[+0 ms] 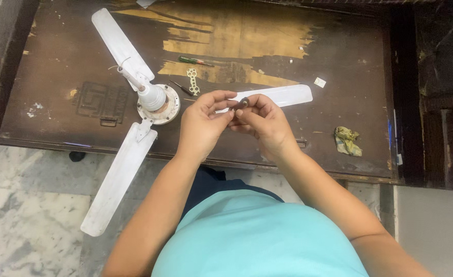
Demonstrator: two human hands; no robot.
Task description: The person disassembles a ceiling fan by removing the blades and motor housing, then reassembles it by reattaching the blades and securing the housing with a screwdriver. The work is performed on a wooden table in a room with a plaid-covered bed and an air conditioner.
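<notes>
Dark metal, a small round part, sits pinched between my two hands above the worn brown board.

My left hand and right hand meet fingertip to fingertip, fingers pressed on the part. Under them lies a white ceiling fan; a green-handled screwdriver and a flat multi-hole spanner lie near its hub, a crumpled yellowish rag well apart to my right.
</notes>
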